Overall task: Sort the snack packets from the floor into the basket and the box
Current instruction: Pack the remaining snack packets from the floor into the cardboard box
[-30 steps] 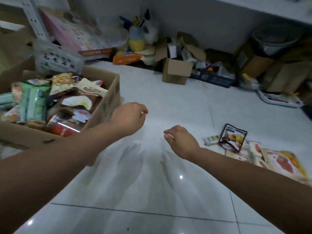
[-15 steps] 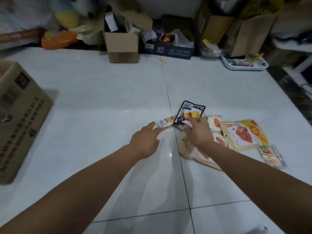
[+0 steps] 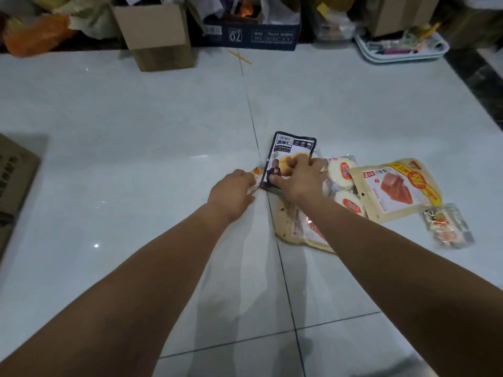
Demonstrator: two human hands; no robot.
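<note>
Several snack packets lie on the white tiled floor at centre right. My right hand [image 3: 300, 178] grips the lower part of a black packet [image 3: 291, 149] with yellow pieces pictured on it. My left hand [image 3: 234, 192] closes on a small orange-and-white packet [image 3: 257, 172] just left of it. Beside them lie two round white snacks [image 3: 343, 172], a beige packet with red meat pictured [image 3: 394, 190], a small clear packet [image 3: 446, 227] and another beige packet [image 3: 295, 227] under my right forearm. The cardboard box [image 3: 13, 180] shows only its corner at the left edge. No basket is in view.
Along the far wall stand an open cardboard box [image 3: 160, 36], a dark blue box [image 3: 250, 34], an orange bag [image 3: 35, 34] and a white tray of small items [image 3: 402, 49]. A dark floor strip [image 3: 479, 77] runs along the right side.
The view swung from the filled box at left to the packets on the floor. Both hands reached forward; the right has closed on the black packet, the left on the small packet.
</note>
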